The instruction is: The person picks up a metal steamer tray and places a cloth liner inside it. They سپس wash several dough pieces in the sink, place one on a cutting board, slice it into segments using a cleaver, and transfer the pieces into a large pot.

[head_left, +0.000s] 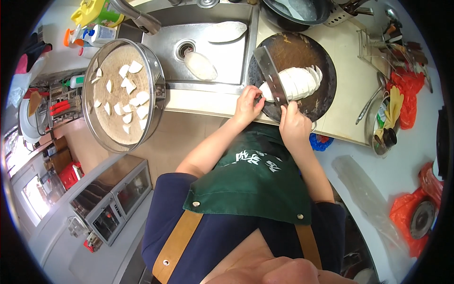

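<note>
On a round, dark-stained chopping board (316, 49) lies a peeled white root vegetable (299, 81), cut into slices that lean together toward the right. Its exact kind I cannot tell. The broad blade of a cleaver (271, 73) stands across it near the left end. My right hand (295, 122) is closed round the cleaver's handle at the board's near edge. The fingers of my left hand (248, 105) are bent against the vegetable's left end, steadying it beside the blade.
Two more peeled white vegetables (200, 65) lie in the steel sink (165, 57) under a faucet (137, 16). At left, a big round sieve (158, 85) holds several white chunks. A black basin (302, 23) stands behind the board; a metal bowl (377, 137) sits right.
</note>
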The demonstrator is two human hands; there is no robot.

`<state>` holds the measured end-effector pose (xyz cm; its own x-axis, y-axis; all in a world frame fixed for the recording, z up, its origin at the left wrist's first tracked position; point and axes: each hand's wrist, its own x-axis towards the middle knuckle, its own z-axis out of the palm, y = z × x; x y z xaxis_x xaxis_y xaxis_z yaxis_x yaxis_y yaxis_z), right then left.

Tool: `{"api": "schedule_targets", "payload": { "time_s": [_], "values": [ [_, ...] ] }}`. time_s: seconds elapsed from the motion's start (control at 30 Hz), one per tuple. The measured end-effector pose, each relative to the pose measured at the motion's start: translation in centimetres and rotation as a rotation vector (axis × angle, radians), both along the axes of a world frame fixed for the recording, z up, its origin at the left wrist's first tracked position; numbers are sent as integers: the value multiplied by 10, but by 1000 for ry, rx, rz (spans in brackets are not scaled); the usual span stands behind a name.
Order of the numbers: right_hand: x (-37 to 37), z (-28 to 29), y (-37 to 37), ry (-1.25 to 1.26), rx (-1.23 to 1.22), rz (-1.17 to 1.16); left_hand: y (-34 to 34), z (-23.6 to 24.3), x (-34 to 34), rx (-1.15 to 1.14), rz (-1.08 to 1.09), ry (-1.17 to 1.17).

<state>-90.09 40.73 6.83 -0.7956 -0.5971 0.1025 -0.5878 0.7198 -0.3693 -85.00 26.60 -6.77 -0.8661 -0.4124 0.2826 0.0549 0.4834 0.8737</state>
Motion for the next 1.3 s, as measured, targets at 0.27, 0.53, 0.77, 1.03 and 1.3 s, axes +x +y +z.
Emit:
{"api": "schedule_targets", "payload": {
  "time_s": [0.27,0.53,0.77,1.03,1.3],
  "values": [
    [8,-56,3,-11,128,-6,1,0,2,-32,-15,32],
    [1,-56,7,-58,132,-27,-1,-2,1,-38,-29,-12],
    [-25,8,32,49,-131,-136,0,0,-4,-21,-32,-37],
    [-113,29,107,152,-41,203,-19,72,-27,-151,70,69],
    [-172,23,85,213,-14,708,-11,121,-32,-267,18,122]
  ]
}}
